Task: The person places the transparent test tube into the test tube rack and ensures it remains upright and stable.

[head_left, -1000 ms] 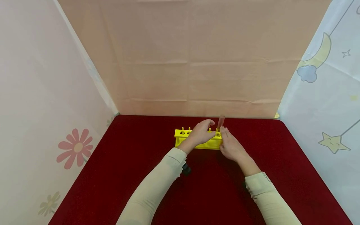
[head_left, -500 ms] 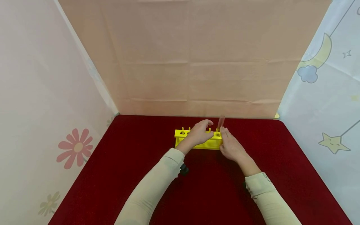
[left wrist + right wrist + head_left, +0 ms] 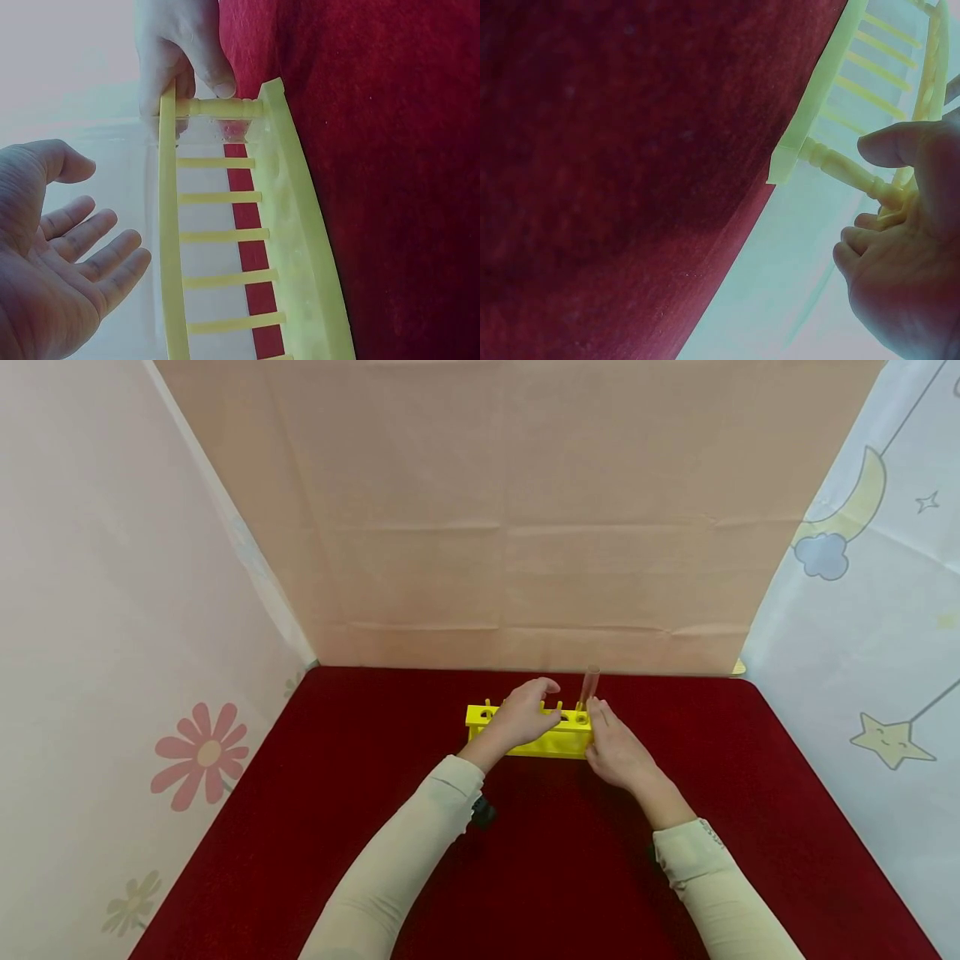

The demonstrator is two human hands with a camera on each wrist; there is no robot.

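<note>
A yellow test tube rack [image 3: 555, 745] stands upright on the table, with holes along its top and pegs along its back edge. One clear test tube [image 3: 591, 683] rises at the rack's right rear corner; its lower part is hidden. My right hand [image 3: 619, 752] grips the right end of the rack, its thumb and fingers around the top plate's end, as the right wrist view also shows. Over the rack's left-middle part hovers my left hand [image 3: 522, 714], fingers loosely bent. The left wrist view shows that hand [image 3: 60, 262] apart from the rack and holding nothing.
Dark red cloth [image 3: 555, 877] covers the table. A beige sheet [image 3: 502, 527] hangs behind its back edge, and patterned sheets [image 3: 885, 635] close off both sides. A black wrist device [image 3: 483, 812] shows under my left cuff.
My left hand has drifted slightly left along the rack, uncovering more holes on the right and covering one farther left. The right hand, rack and test tube have stayed put.
</note>
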